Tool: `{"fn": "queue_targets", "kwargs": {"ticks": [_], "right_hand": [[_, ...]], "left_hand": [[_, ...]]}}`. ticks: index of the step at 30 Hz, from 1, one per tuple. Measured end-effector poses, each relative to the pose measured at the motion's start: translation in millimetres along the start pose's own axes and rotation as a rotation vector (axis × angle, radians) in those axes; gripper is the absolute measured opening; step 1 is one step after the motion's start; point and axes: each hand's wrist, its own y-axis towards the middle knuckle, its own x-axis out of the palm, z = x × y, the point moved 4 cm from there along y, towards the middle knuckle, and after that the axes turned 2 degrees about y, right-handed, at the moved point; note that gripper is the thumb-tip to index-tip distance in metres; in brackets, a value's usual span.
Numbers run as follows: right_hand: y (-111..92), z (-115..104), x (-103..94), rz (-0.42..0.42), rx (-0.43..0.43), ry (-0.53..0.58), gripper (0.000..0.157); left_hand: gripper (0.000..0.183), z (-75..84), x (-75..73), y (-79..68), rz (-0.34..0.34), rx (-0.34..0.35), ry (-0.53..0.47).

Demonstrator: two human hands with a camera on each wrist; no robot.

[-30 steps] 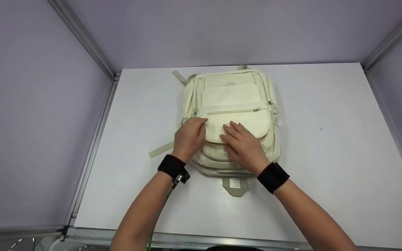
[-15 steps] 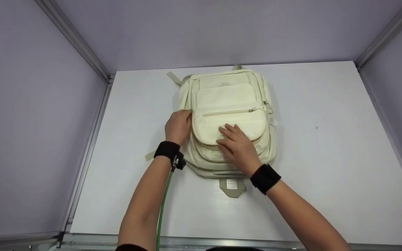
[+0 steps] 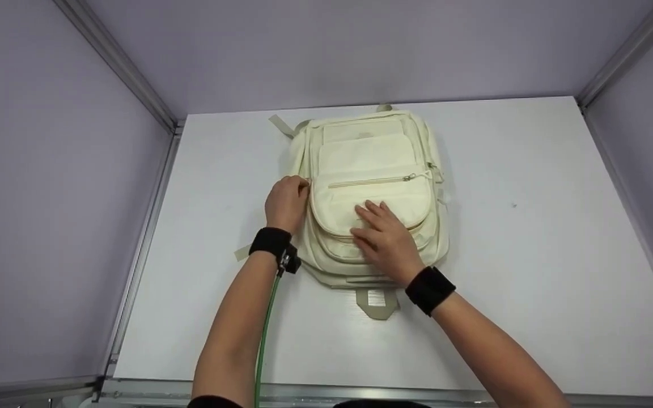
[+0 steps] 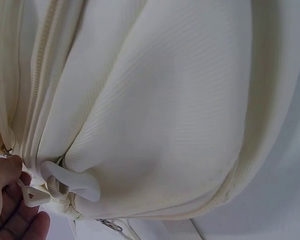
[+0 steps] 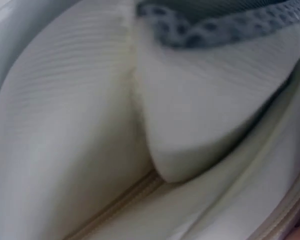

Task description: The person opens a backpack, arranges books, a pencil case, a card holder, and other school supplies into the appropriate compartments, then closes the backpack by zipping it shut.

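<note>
A cream backpack (image 3: 367, 154) lies front side up on the white table, its grey-green top handle loop (image 3: 377, 309) toward the person. At the left edge of its front pocket (image 3: 338, 212), my left hand (image 3: 285, 204) pinches a small zipper pull. The left wrist view gives a closer look: thumb and fingers hold the zipper pull (image 4: 36, 196) by its pale loop, below a zipper slider (image 4: 7, 151). My right hand (image 3: 388, 242) rests on the lower front pocket with fingers spread. In the right wrist view, only a sliver of that hand shows at the lower right corner.
A horizontal zipper (image 3: 369, 182) crosses the backpack's front. Grey-green straps (image 3: 282, 126) stick out at its left. Lilac panels (image 3: 326, 51) enclose the table (image 3: 530, 272) at the back and sides. A green cable (image 3: 264, 340) runs along the left forearm.
My left hand has moved left and up, from the front pocket's lower left to its left edge. The right hand stays on the pocket. Over the last half second little has changed.
</note>
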Motion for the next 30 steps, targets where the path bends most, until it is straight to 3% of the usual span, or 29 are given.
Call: {"fn": "queue_targets", "kwargs": {"ticks": [11,30], "right_hand": [[1.2,-3.6,3.0,0.058,-0.005,-0.026,0.009],[1.2,-0.3,4.6,0.04,0.015,-0.021,0.007]], "left_hand": [[0.018,-0.4,-5.6,-10.3,-0.008,0.047,0.05],[0.011,7.1,-8.7,-62.1,0.024,0.2,0.104]]}}
